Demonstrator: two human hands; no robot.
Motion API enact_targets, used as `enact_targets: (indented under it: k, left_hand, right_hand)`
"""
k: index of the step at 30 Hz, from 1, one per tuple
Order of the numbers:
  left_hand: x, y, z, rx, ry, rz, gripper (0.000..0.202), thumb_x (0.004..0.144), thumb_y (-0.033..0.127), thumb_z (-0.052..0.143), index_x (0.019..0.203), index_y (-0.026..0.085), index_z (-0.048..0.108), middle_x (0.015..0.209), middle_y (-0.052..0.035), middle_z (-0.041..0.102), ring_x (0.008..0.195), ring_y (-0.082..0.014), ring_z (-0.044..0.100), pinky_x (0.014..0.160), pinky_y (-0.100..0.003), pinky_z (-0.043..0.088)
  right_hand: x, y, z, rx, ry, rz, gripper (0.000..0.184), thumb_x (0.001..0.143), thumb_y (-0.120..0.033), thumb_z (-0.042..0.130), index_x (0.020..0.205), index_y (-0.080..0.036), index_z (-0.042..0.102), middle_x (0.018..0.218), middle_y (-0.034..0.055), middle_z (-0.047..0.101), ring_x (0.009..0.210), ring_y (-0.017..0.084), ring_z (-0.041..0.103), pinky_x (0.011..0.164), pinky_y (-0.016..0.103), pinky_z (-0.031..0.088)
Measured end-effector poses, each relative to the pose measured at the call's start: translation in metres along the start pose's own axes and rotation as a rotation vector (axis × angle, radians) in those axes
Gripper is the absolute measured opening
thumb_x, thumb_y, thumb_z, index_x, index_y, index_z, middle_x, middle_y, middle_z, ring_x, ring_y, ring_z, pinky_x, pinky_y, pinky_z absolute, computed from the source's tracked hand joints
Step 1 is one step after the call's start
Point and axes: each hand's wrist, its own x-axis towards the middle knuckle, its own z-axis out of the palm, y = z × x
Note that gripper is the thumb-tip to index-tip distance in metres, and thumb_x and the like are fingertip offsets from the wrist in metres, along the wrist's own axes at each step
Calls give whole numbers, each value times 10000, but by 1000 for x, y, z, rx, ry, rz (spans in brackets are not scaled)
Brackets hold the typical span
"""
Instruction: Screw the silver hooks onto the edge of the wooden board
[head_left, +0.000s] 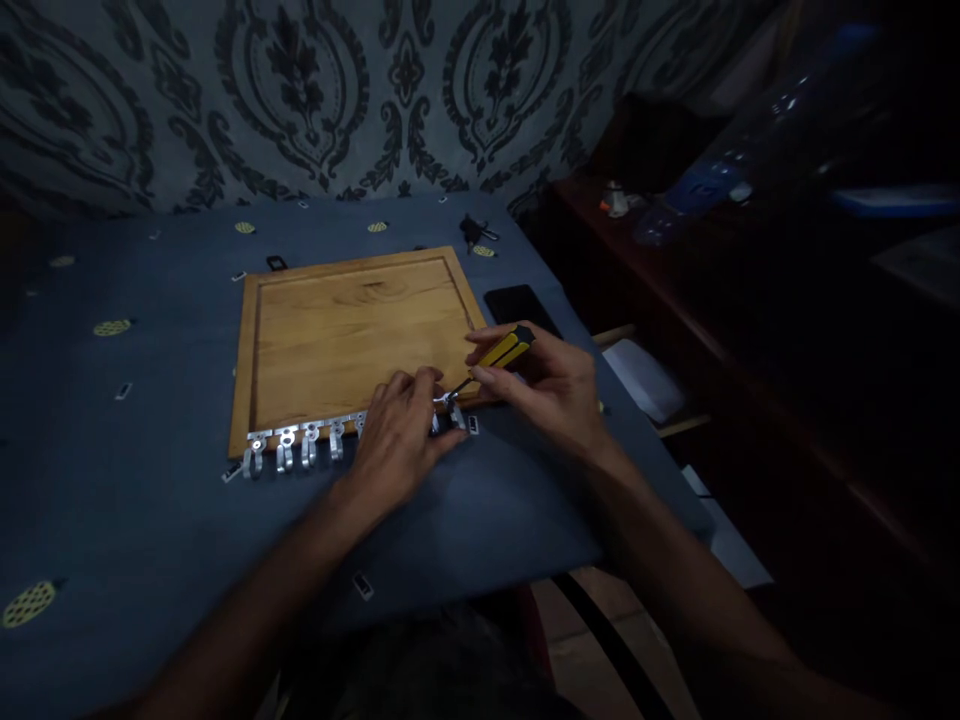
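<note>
A wooden framed board (352, 340) lies on the blue cloth, with a metal hook rail (286, 440) along its near edge. Several silver hooks hang from the rail towards me. My left hand (399, 430) is closed over the rail's right part, fingers on top and thumb at a hook near the right end, hiding the hooks beneath it. In my right hand (551, 385) is a screwdriver (506, 347) with a yellow and black handle, tilted so its shaft points down-left. Its tip meets the rail beside my left fingers; whether a screw is there I cannot make out.
A dark phone (521, 308) lies right of the board, and keys (474, 232) lie behind it. A small black piece (277, 263) is at the board's back edge. Rightward stand a dark red desk (675, 300), a plastic bottle (697, 190) and an open drawer (686, 425).
</note>
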Motion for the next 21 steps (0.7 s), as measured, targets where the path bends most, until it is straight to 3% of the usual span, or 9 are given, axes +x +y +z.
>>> enact_targets:
  k: [3, 6, 10, 13, 18, 21]
  left_hand:
    - [0, -1, 1, 2, 3, 4, 546, 816, 224, 817, 1203, 215, 432, 1124, -58, 685, 1117, -286, 594, 924, -422, 463]
    - [0, -1, 1, 10, -5, -5, 554, 811, 231, 822, 1204, 216, 431, 1127, -60, 686, 1120, -288, 591, 928, -428, 464]
    - [0, 0, 0, 13, -9, -10, 506, 821, 221, 804, 1176, 218, 443, 1134, -64, 675, 1117, -281, 592, 930, -433, 466]
    - [0, 1, -1, 0, -10, -5, 501, 819, 215, 800, 1175, 220, 447, 1143, -67, 670, 1118, -284, 592, 932, -443, 469]
    - [1, 3, -3, -19, -29, -39, 505, 814, 202, 804, 1178, 227, 455, 1137, -62, 677, 1136, -292, 595, 953, -452, 466]
    - [1, 3, -4, -28, -33, -31, 529, 809, 198, 814, 1194, 214, 451, 1145, -69, 685, 1153, -292, 589, 964, -445, 460]
  right_hand:
    - [3, -4, -7, 5, -118, 6, 332, 848, -487, 729, 1035, -214, 751, 898, 36, 673, 720, 142, 631, 637, 281, 572]
    - [6, -2, -6, 1, -112, -19, 321, 824, -517, 746, 910, -207, 741, 798, 17, 617, 697, 144, 603, 614, 282, 545]
    - [6, 4, 5, -74, 39, -87, 368, 761, -478, 815, 675, -207, 580, 666, -34, 522, 596, 110, 504, 536, 264, 440]
    - [5, 7, 13, -154, 157, -132, 419, 759, -444, 819, 635, -217, 489, 620, -55, 479, 562, 100, 455, 526, 272, 401]
    - [1, 8, 12, -99, 361, -151, 310, 803, -451, 777, 726, -257, 547, 655, -32, 528, 554, 131, 499, 510, 303, 450]
    - [0, 10, 7, -83, 377, -163, 281, 797, -434, 787, 750, -271, 563, 656, -30, 542, 528, 135, 496, 473, 305, 429]
